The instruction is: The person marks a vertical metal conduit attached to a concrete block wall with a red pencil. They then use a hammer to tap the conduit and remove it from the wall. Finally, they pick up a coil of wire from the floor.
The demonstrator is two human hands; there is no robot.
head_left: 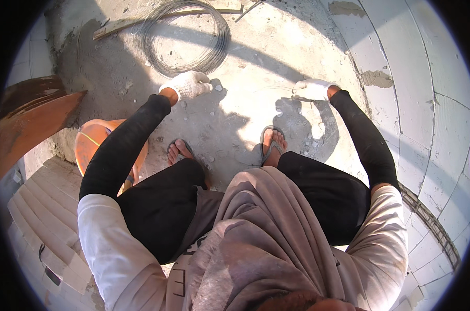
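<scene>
My left hand [192, 85], in a white knit glove, is closed, knuckles up, just below a large coil of thin grey wire [222, 44] lying on the concrete. Whatever its fingers hold is hidden. Well apart to the right, my right hand [312, 89], gloved the same way, is closed with its fingers pressed together. A faint thin line, which looks like a strand of wire, runs left from its fingertips over the bright floor. Both forearms, in black sleeves, reach forward above the ground.
A narrow wooden strip [116, 29] lies partly under the coil. At left stand an orange curved metal piece [40, 127], a rounded orange object [90, 145] and stacked pale blocks [51, 207]. A white block wall [421, 67] curves along the right. My sandalled feet are on the gritty floor.
</scene>
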